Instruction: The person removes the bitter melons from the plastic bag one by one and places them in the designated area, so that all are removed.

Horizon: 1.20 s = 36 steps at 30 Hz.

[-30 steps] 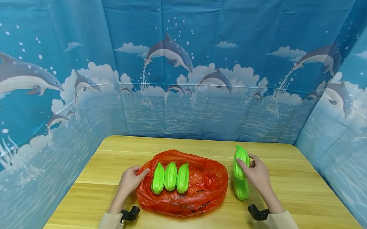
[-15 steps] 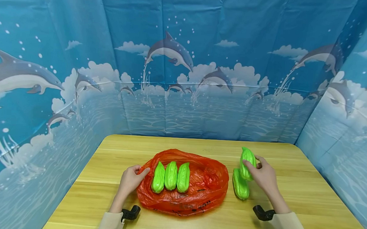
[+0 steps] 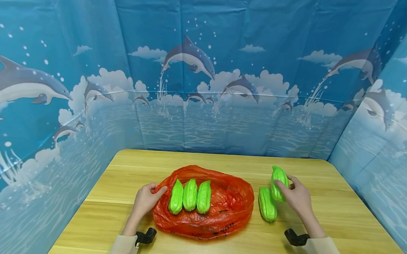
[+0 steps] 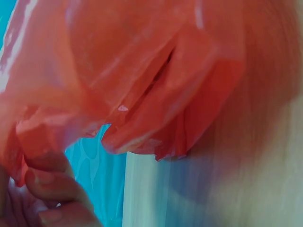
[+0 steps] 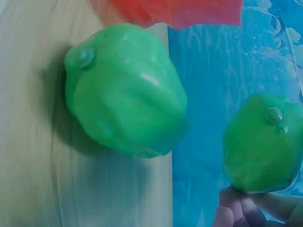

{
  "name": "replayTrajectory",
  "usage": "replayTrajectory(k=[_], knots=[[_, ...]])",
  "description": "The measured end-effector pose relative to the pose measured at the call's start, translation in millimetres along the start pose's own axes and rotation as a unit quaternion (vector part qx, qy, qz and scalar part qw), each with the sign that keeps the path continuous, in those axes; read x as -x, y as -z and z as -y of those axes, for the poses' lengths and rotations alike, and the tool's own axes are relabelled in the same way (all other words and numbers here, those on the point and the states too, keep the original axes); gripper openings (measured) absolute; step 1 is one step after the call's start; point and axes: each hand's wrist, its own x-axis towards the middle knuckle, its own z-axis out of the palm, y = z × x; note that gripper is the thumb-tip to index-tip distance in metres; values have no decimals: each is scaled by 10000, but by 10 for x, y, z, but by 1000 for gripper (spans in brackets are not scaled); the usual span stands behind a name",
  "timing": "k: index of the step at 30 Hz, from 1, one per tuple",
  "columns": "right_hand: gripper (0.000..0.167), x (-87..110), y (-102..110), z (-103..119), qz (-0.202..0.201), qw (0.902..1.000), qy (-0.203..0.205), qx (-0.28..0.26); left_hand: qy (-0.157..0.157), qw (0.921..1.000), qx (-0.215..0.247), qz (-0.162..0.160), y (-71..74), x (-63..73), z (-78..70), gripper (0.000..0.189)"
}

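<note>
Fingers of the right hand (image 3: 297, 196), right of centre in the head frame, pinch a glossy, bright green, ridged, long gourd (image 3: 278, 183) with a pointed tip. Since one second ago it has shifted right and slightly down, uncovering the upper end of a matching second gourd (image 3: 266, 206), which lies on the yellowish wood-grain desk (image 3: 336, 208) just beside it, to its lower left. The left hand (image 3: 145, 199), unmoved, grips the left edge of a crinkled, translucent red plastic bag (image 3: 235, 208) in the lower middle; three similar green gourds (image 3: 190, 194) lie on it side by side, unchanged.
</note>
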Motion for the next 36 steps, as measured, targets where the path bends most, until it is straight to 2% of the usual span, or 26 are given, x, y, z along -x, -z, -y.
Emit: replayTrajectory(k=[10,28,36], knots=[[83,9,-6,-121,167,9997,43,198,-46,10000,-58,-45,-4,3,1,36],[84,39,17,-230,449,9972,143,579,-71,10000,12,-27,0,5,-20,34],[79,52,28,-232,596,9959,193,654,-14,10000,-1,-32,4,4,-5,36]])
